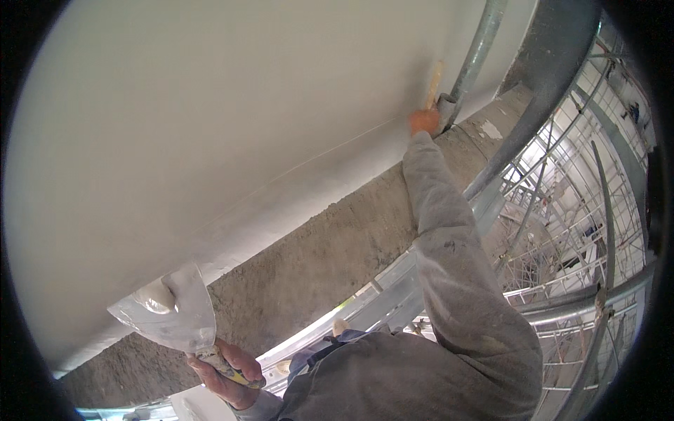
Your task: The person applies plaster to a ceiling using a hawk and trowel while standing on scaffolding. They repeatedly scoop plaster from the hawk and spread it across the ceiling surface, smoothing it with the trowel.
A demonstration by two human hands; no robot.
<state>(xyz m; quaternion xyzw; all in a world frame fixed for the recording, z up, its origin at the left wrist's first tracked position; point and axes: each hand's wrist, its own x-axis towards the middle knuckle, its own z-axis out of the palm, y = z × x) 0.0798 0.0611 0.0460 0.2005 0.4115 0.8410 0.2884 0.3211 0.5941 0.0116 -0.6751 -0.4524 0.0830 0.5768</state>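
Note:
At the lower left, my left hand (228, 372) is wrapped around the handle of a wide putty knife (186, 330). A lump of white filler (156, 297) sits on its broad blade, which overlaps the lower edge of the pale wall (210, 126). My right arm reaches far out to the upper right. There my right hand (424, 121) is closed on a narrow yellowish tool (434, 83), seen almost edge-on against the wall; its exact kind is unclear. Right beside that hand stand a metal pipe (479, 52) and a short grey tube end (446, 105).
A rough grey-brown concrete band (323, 245) runs diagonally below the wall, with a white splash (491, 130) near its upper end. To the right are scaffold tubes (590, 303) and white mesh (562, 210). Below the band lie metal planks (393, 302).

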